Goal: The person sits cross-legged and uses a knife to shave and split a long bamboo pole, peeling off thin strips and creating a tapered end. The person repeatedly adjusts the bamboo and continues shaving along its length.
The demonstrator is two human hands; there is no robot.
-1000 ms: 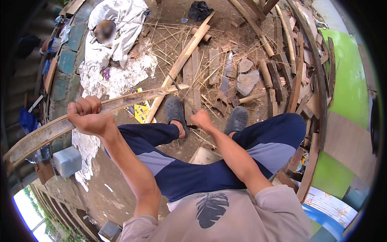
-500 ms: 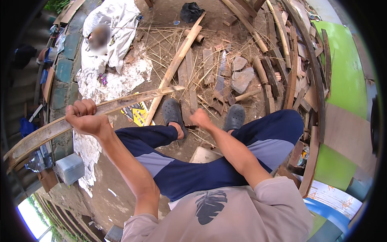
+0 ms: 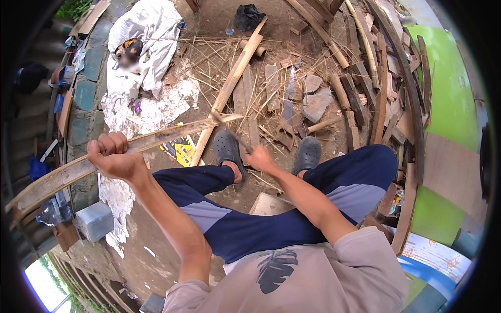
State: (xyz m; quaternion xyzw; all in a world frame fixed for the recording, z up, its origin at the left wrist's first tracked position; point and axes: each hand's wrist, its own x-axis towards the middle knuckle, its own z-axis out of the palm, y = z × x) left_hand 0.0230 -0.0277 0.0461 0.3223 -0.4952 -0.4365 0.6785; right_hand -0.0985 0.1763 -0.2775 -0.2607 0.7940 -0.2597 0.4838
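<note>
My left hand is closed around a long split bamboo strip, which slants from the lower left up toward the middle. The strip's far end crosses over a bamboo pole lying on the ground. In front of my knees my right hand is closed on the handle of a knife. Its blade is smeared by motion, close to the strip's far end, and I cannot tell whether they touch. Both hands are above the ground, between and left of my legs.
Ahead lie thin bamboo slivers, grey stones and a saw-like blade. Timber lengths pile up at the right beside a green panel. White cloth bearing a blurred dark shape spreads at the far left. A clear plastic box stands nearer.
The knife, hardly visible before, now shows as a blur near the strip's far end. My right hand has barely shifted. My left hand keeps its hold on the strip.
</note>
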